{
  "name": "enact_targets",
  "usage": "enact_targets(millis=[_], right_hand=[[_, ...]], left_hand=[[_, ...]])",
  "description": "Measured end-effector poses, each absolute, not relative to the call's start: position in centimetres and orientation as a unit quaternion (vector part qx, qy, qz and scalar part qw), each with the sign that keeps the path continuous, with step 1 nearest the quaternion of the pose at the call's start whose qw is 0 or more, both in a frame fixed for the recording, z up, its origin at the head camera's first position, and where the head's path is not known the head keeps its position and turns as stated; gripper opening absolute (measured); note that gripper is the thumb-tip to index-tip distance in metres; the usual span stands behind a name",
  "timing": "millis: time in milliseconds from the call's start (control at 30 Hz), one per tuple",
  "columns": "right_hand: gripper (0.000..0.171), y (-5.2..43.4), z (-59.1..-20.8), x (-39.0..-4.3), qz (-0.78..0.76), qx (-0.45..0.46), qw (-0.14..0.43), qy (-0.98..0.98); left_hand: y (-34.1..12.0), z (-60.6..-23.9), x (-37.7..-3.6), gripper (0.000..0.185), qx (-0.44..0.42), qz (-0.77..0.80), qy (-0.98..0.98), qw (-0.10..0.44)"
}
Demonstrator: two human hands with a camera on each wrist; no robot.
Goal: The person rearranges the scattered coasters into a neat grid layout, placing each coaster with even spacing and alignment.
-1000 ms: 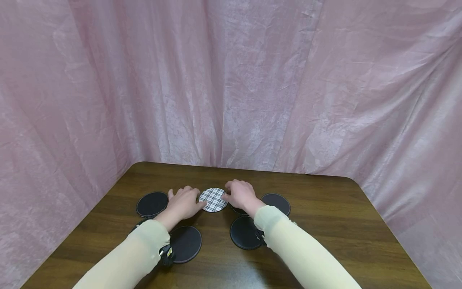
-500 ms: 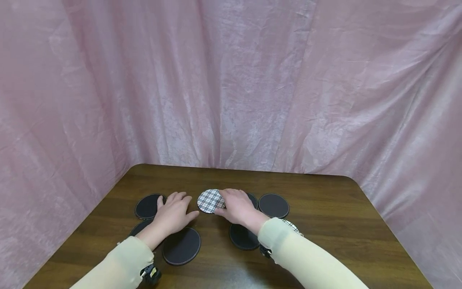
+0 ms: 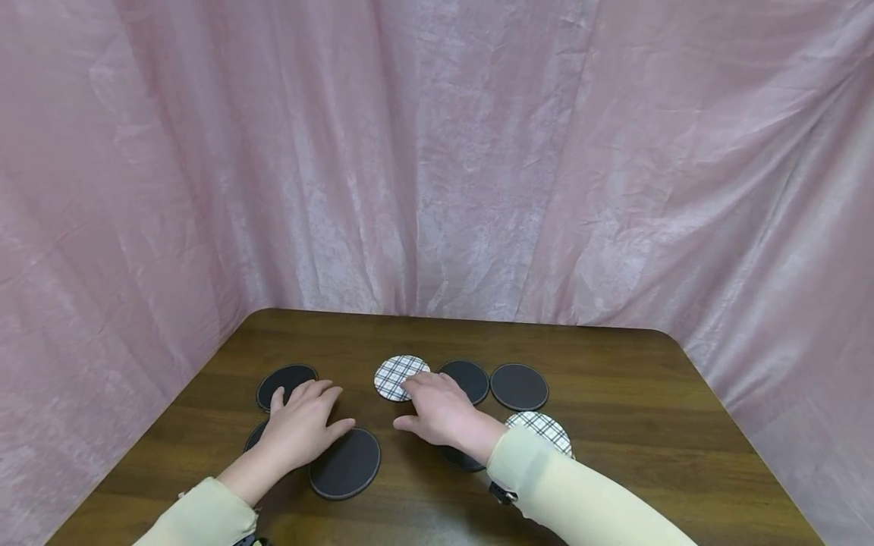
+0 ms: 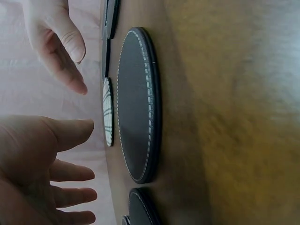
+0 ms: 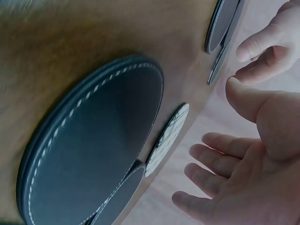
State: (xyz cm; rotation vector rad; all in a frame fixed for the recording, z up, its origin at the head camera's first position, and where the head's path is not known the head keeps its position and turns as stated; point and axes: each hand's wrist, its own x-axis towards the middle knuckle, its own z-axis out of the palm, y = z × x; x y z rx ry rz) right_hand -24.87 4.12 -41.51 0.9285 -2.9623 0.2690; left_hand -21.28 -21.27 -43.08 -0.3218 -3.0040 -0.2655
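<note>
My left hand [image 3: 300, 425] is held over the left group of black round coasters, its fingers spread and holding nothing. The thumb overlaps a stitched black coaster [image 3: 344, 464]; beyond the fingers lies another black coaster [image 3: 285, 385]. At the middle back, a white plaid coaster [image 3: 394, 377] lies flat. My right hand [image 3: 442, 413] reaches over the table with nothing in it, and its fingertips overlap the plaid coaster's near edge in the head view. In the right wrist view, its fingers [image 5: 220, 159] hang above the stitched black coaster [image 5: 93, 145]. My right hand partly hides a nearer black coaster [image 3: 460, 459].
To the right stand two black coasters side by side, the inner one [image 3: 470, 379] and the outer one [image 3: 519, 387]. Another plaid coaster [image 3: 542, 432] shows beside my right sleeve. All lie on a brown wooden table [image 3: 649, 425], backed by pink curtains [image 3: 478, 152].
Both hands have drawn back from the middle plaid coaster. The left moved left and toward me; the right came nearer to me, uncovering the inner black coaster and the plaid one on the right.
</note>
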Motion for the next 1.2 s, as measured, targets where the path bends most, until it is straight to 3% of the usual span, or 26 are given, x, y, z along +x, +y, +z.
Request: enact_targets(millis=[467,800,1200], right_hand=[[0.057,1.9,-42.0,-23.3,0.042,0.311,0.008,-0.949],[0.039,0.6,-42.5,-22.5,0.022,0.310,-0.003,-0.951],[0.039,-0.1,-42.8,-21.9,0.009,0.313,0.019,-0.950]], left_hand=[[-22.1,-43.7,-18.8,0.064,-0.115,-0.090,-0.988,0.047],[-22.7,-44.3,-18.1,0.067,-0.102,-0.092,-0.990,0.032],[-23.3,-44.0,-17.7,0.077,-0.101,-0.102,-0.990,0.005]])
